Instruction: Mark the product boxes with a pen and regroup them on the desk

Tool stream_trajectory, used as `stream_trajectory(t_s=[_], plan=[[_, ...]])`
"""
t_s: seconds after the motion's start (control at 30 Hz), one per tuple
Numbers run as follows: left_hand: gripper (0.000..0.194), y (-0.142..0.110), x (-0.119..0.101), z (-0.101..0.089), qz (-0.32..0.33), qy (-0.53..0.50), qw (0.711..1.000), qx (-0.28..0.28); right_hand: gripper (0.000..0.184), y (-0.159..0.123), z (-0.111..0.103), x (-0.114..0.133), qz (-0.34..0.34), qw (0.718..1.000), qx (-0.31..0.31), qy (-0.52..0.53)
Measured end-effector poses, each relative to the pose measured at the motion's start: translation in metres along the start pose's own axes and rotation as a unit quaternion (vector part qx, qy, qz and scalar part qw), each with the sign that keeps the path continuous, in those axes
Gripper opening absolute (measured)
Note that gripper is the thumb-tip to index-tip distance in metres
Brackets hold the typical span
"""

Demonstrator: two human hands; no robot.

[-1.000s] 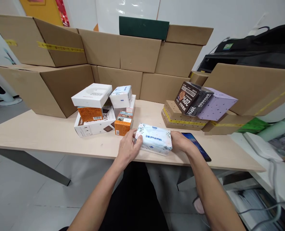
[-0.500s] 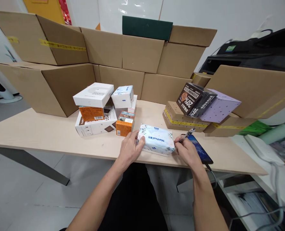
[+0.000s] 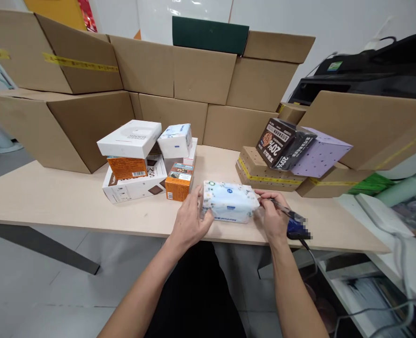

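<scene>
A white and pale blue soft pack of tissues [image 3: 230,199] sits near the table's front edge. My left hand [image 3: 193,216] grips its left end, thumb on the near side and fingers behind. At the opposite end my right hand [image 3: 274,218] is closed around a pen [image 3: 281,207], its fingertips against the pack's corner. The pen points to the right, over a phone [image 3: 295,229] that is partly covered by this hand. Just left of the pack stands a small orange box [image 3: 179,182].
On the left, a white power bank box [image 3: 130,138], an orange box [image 3: 126,167] and another tissue pack [image 3: 175,141] are stacked on boxes. A dark box [image 3: 276,143] and a lilac box [image 3: 322,152] rest on cardboard boxes at right. Cardboard walls [image 3: 172,117] line the back.
The tissue pack has been turned over so its printed name now faces me, low on the near side. The pen has swung from pointing up and away to pointing right.
</scene>
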State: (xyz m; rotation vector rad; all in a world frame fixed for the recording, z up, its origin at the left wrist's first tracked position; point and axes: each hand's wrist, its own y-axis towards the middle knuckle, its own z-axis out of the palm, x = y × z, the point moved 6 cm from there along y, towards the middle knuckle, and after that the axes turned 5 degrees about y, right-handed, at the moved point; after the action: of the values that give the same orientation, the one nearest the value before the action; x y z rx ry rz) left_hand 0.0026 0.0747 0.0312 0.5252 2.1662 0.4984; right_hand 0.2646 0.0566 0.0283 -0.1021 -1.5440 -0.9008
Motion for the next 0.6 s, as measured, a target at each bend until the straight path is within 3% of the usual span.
stream_trajectory(t_s=[0.13, 0.27, 0.47, 0.6], plan=[[0.071, 0.0001, -0.0015, -0.0025, -0.007, -0.039, 0.999, 0.023, 0.030, -0.0041, 0.0007, 0.0020, 0.023, 0.998, 0.024, -0.049], [0.059, 0.0012, 0.0022, -0.0036, -0.042, -0.060, 0.997, 0.030, 0.045, -0.0076, 0.0031, 0.0060, 0.014, 0.993, 0.063, -0.100], [0.049, 0.0035, -0.0002, -0.0041, -0.030, -0.052, 0.998, 0.031, 0.038, -0.0072, 0.0035, 0.0050, 0.024, 0.991, 0.073, -0.106], [0.054, 0.0027, -0.0021, -0.0051, -0.014, -0.102, 0.994, 0.026, 0.033, -0.0066, 0.0041, 0.0082, -0.038, 0.991, 0.075, -0.105]])
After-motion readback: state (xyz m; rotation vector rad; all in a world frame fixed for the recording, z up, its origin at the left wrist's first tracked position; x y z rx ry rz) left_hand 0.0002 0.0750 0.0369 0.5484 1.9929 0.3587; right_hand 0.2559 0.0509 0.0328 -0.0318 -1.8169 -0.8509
